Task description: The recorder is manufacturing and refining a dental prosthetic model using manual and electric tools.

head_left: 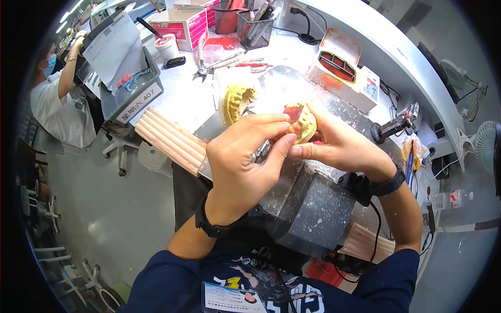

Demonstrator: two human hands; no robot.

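Over the work surface my right hand (342,141) grips a yellow plaster dental model (308,125), thumb on the near side and fingers behind it. Pink-red wax (293,112) covers part of that model. From the left, my left hand (237,156) has thumb and fingertips pinched together against the model's tooth row, beside the wax. Anything small between those fingertips is hidden. A shiny metal piece (261,151) shows partly behind my left hand. Just left of the held model stands another yellow dental cast (229,106), its tooth arch facing right.
A dark grey box (313,208) sits beneath my hands, beside ridged wooden boards (169,141). Behind lie hand tools (224,65), a mesh pen holder (255,31), and a white box-shaped device (344,73). A black metal fixture (391,128) juts in at right. Another person (60,99) sits far left.
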